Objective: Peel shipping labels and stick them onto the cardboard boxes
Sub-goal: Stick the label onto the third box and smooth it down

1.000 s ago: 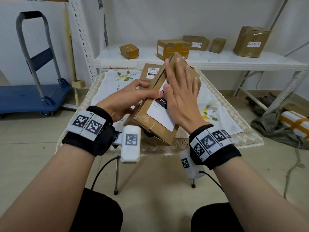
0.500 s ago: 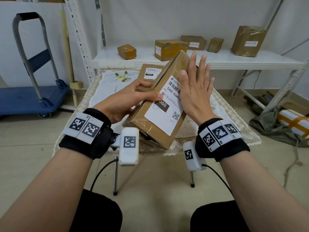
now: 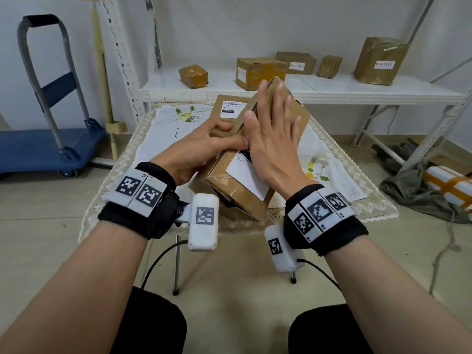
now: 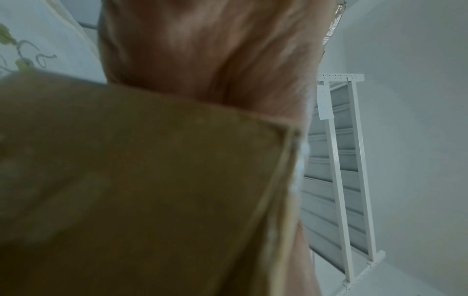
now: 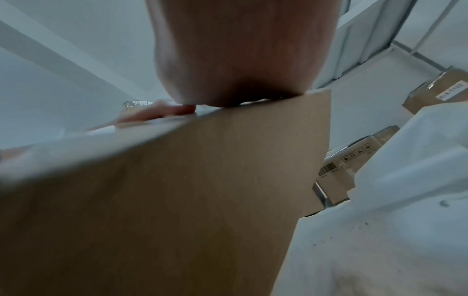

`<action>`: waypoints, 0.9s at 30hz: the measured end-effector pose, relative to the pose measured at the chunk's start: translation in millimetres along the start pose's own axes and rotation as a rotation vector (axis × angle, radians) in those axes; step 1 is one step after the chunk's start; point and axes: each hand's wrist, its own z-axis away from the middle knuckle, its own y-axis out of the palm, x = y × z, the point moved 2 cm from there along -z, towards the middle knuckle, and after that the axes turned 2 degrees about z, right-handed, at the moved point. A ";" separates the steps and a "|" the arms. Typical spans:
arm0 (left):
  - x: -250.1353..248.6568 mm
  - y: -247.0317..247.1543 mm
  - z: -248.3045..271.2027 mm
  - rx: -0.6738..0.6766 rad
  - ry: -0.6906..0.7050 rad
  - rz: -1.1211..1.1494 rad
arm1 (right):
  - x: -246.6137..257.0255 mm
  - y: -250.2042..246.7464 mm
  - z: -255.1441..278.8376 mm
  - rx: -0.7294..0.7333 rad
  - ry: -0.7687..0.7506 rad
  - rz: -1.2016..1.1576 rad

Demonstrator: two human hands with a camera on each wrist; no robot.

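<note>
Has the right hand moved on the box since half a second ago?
Yes. The right hand has slid left, back over the label, against the box.

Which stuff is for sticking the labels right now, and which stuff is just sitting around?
For the job:
- tilted box, gripped by the left hand
- white label, pressed flat by the right hand
- labelled box behind

Just sitting around:
- boxes on the shelf
- blue trolley
- embroidered cloth
</note>
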 end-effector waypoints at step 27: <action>-4.7 12.6 1.1 0.092 0.008 -0.048 | -4.3 -14.5 -11.9 -0.046 -0.012 0.033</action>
